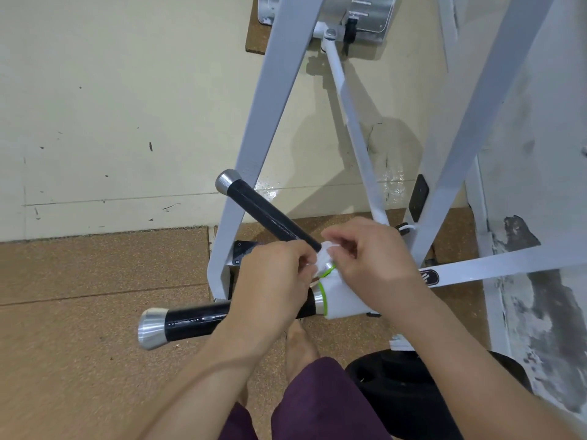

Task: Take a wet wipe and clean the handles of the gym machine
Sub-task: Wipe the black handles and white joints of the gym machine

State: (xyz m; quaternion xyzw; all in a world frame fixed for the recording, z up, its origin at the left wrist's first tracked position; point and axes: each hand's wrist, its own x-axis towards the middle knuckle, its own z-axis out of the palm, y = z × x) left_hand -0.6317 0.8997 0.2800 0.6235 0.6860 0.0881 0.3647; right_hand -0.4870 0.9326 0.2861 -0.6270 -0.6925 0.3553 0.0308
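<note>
Nearest, a black weight plate [409,392] lay on the cork floor [95,281]. Above it, the left hand [273,281] and right hand [371,265] each held a pinching grip on the white wet wipe [324,260], hiding the inner end of the near handle [190,322]. The far handle [263,211] angled left behind them, crossing the white frame [254,138].

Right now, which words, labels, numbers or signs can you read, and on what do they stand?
None can be read.
Grey plate on the frame top: lines of white print, too small.
Black oval sticker on the white bar: a white mark, blurred.
</note>
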